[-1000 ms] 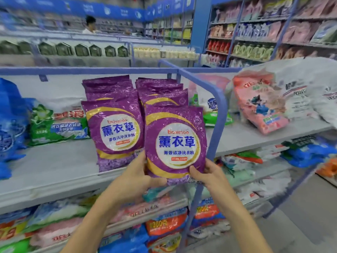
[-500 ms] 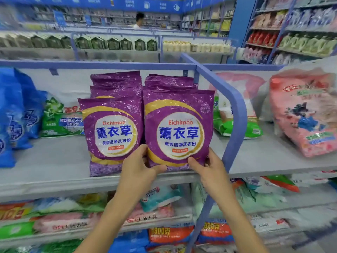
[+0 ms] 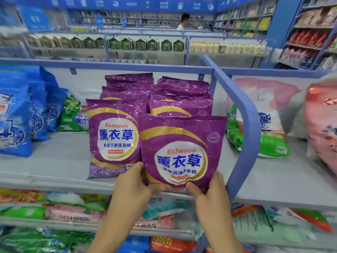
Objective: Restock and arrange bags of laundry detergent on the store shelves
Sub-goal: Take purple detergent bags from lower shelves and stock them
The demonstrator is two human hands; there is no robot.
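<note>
Left hand [image 3: 135, 185] and right hand [image 3: 209, 194] pinch the purple bag [image 3: 182, 152] low down. It stands tall — the purple row [image 3: 182, 106] is just behind.

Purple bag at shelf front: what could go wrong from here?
1. Left hand and right hand pinch only the bottom of the held purple bag; its top may flop forward off the shelf.
2. Its right edge is near the blue divider rail and may snag.
3. It overlaps the neighbouring purple bag and may shove it.
</note>
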